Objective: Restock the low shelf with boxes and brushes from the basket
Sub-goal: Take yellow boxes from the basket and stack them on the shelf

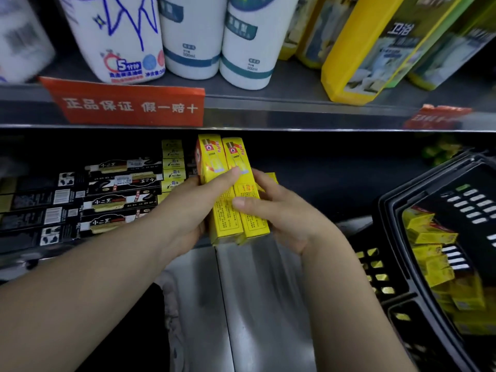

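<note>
Both hands are holding yellow boxes [231,181] over the low shelf [249,277].
On the shelf's left, black cartons [118,201] are lying stacked; over its front edge, the left hand [192,210] is gripping the bundle's left side, thumb across it, the right hand [281,213] clasping its right side; at the shelf's right, the basket [396,208] is holding more.

At the centre of the frame the yellow boxes [233,194] carry red marks near the top and fine red print lower down, and the loose boxes [429,236] in the black basket [387,208] at the right are the same yellow. At the left the stacked black boxes [118,204] bear gold and white print, and the shelf sign [128,106] above them is red with white characters. Along the top, a white bottle [115,36] has a blue star scribble, two white bottles [247,49] have teal bands, and the cartons [373,49] are yellow and green.
</note>
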Available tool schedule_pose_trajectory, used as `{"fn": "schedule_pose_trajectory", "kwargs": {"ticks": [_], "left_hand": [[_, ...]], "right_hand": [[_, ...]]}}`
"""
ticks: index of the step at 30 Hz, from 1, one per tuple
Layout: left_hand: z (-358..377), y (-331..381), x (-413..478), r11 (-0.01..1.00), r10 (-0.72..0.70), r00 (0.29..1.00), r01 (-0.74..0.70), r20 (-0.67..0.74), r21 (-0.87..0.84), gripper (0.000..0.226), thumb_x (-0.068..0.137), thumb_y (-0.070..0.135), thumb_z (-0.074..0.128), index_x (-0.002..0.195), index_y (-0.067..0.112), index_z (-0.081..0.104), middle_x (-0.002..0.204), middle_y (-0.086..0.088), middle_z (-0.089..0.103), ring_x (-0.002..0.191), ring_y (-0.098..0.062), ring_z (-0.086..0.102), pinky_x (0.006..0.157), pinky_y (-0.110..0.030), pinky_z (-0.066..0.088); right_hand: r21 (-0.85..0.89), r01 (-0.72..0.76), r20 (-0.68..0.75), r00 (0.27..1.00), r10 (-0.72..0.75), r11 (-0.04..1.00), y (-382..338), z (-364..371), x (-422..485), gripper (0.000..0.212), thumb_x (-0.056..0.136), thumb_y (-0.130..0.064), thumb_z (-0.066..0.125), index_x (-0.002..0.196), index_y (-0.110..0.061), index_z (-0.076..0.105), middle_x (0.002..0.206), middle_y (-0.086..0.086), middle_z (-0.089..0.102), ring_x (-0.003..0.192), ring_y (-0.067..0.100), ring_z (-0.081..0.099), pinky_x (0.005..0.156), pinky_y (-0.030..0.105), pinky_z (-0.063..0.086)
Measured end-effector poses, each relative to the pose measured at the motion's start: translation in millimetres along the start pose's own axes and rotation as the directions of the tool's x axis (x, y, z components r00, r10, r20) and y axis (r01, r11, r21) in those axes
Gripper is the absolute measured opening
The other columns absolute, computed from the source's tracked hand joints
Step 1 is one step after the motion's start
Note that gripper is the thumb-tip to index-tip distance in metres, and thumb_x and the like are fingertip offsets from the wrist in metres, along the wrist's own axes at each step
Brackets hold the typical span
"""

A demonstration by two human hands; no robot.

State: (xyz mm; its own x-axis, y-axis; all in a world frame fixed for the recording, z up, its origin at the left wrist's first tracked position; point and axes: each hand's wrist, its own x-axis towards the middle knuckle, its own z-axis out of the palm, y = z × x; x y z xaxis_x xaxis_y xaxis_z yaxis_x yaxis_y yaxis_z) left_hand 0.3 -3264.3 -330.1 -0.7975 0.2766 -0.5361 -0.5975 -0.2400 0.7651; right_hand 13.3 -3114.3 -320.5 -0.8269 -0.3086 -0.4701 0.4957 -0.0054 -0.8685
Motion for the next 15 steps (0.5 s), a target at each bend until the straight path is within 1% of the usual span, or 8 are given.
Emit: {"fn": "schedule_pose_trajectory", "kwargs": {"ticks": [2, 4, 6, 8, 9, 11, 13, 15], "left_hand": [[4, 1, -3, 1.000, 0.008, 1.000, -0.008, -0.007, -0.023, 0.035, 0.083, 0.035, 0.065, 0.112, 0.018, 0.063, 0.098, -0.004, 0.074, 0.081, -0.016, 0.072, 0.057, -0.028, 0.058], [6, 0, -4, 1.000, 0.009, 1.000, -0.010, -0.027, -0.024, 0.035, 0.083, 0.034, 0.066, 0.113, 0.017, 0.062, 0.100, -0.004, 0.073, 0.085, -0.019, 0.072, 0.061, -0.031, 0.059], [5, 0, -3, 1.000, 0.017, 0.998, -0.018, -0.068, -0.007, 0.033, 0.083, 0.034, 0.066, 0.111, 0.018, 0.061, 0.100, -0.003, 0.072, 0.088, -0.019, 0.069, 0.067, -0.034, 0.057], [-1, 2, 0, 0.999, 0.044, 0.992, -0.044, -0.117, -0.002, 0.021, 0.082, 0.034, 0.068, 0.097, 0.022, 0.060, 0.091, 0.002, 0.069, 0.081, -0.014, 0.066, 0.064, -0.031, 0.052], [-5, 4, 1, 0.999, 0.051, 0.990, -0.051, -0.128, -0.003, 0.016, 0.082, 0.034, 0.068, 0.090, 0.024, 0.059, 0.087, 0.004, 0.068, 0.077, -0.011, 0.065, 0.061, -0.029, 0.051], [-11, 6, 4, 0.999, 0.040, 0.993, -0.040, -0.113, 0.007, 0.017, 0.082, 0.036, 0.068, 0.085, 0.024, 0.058, 0.085, 0.004, 0.068, 0.075, -0.010, 0.065, 0.058, -0.027, 0.050], [-14, 5, 5, 0.999, 0.022, 0.995, -0.019, -0.094, 0.034, 0.017, 0.081, 0.037, 0.069, 0.084, 0.025, 0.058, 0.076, 0.007, 0.069, 0.067, -0.007, 0.066, 0.049, -0.023, 0.051], [-15, 2, 4, 0.997, 0.015, 0.997, -0.010, -0.079, 0.071, 0.017, 0.081, 0.036, 0.069, 0.079, 0.026, 0.056, 0.054, 0.014, 0.066, 0.050, -0.002, 0.065, 0.038, -0.018, 0.048]], "right_hand": [[0.022, -0.002, 0.037, 0.999, 0.001, 1.000, 2, -1, -6, 0.070, 0.065, -0.019, 0.075, 0.131, -0.024, 0.050, 0.116, 0.007, 0.068, 0.105, 0.026, 0.065, 0.086, 0.041, 0.055], [0.022, -0.049, -0.008, 0.999, 0.049, 0.999, -2, -4, -4, 0.057, 0.072, -0.013, 0.073, 0.125, -0.018, 0.054, 0.107, 0.008, 0.070, 0.093, 0.024, 0.069, 0.073, 0.039, 0.059], [-0.009, -0.091, -0.160, 0.983, 0.088, 0.996, -5, -10, 7, 0.026, 0.081, -0.009, 0.066, 0.106, -0.012, 0.061, 0.088, 0.009, 0.071, 0.071, 0.021, 0.069, 0.059, 0.034, 0.057], [-0.161, -0.126, -0.373, 0.926, 0.058, 0.979, -9, -22, 24, 0.015, 0.083, -0.015, 0.058, 0.096, -0.009, 0.060, 0.083, 0.011, 0.067, 0.065, 0.022, 0.064, 0.060, 0.032, 0.054], [-0.351, -0.189, -0.459, 0.888, 0.008, 0.917, -11, -31, 35, 0.021, 0.084, -0.021, 0.057, 0.099, -0.008, 0.059, 0.088, 0.012, 0.065, 0.068, 0.022, 0.062, 0.059, 0.027, 0.052], [-0.727, -0.372, -0.521, 0.847, -0.110, 0.578, -13, -52, 60, 0.037, 0.090, -0.033, 0.055, 0.113, -0.004, 0.054, 0.103, 0.013, 0.062, 0.084, 0.026, 0.060, 0.063, 0.024, 0.045], [-0.836, -0.458, -0.515, 0.845, -0.145, 0.302, -11, -70, 86, 0.040, 0.094, -0.030, 0.053, 0.122, -0.003, 0.047, 0.118, 0.016, 0.060, 0.104, 0.034, 0.059, 0.077, 0.032, 0.045], [-0.880, -0.455, -0.473, 0.866, -0.161, 0.140, -7, -84, 108, 0.038, 0.094, -0.019, 0.052, 0.128, -0.007, 0.042, 0.126, 0.019, 0.056, 0.114, 0.037, 0.054, 0.087, 0.038, 0.045]]}}
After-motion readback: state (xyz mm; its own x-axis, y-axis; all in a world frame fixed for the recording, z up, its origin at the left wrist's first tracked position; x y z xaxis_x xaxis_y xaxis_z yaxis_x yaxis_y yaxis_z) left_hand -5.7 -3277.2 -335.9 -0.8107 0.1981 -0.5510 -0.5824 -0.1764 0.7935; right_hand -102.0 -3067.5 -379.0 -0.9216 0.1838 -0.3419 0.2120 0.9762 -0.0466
